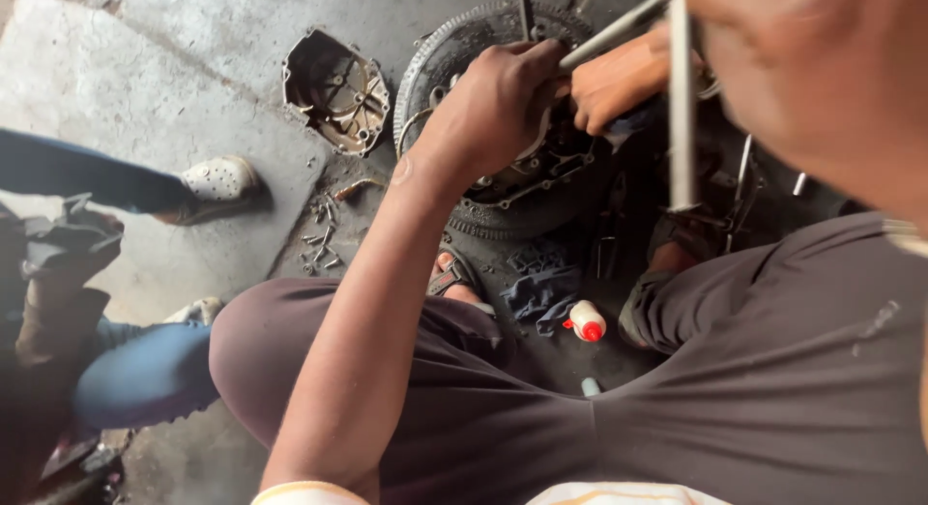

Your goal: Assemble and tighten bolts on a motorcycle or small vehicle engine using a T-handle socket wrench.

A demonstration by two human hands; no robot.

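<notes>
Far left of my grip: another person's shoe (220, 179) on concrete floor (174, 70). Nearer: metal engine cover (335, 91), loose bolts (322, 236). My left hand (498, 104) clamped on engine part (503, 191); right hand (619, 80) wrapped around metal rod tool (619, 29) just beyond. Below grip: white bottle, red cap (586, 321). Judged step: working fastener on part; next needs steady bracing, firm turning.

Your left hand (493, 104) rests on the round engine part (503, 191) lying on the floor ahead of your knees, your right hand (619, 80) just beside it to the right. Left of the part lies a detached cover (335, 91) — loose bolts (322, 236) below it. A small bottle (586, 321) sits between your feet, beside a rag (541, 294).
</notes>
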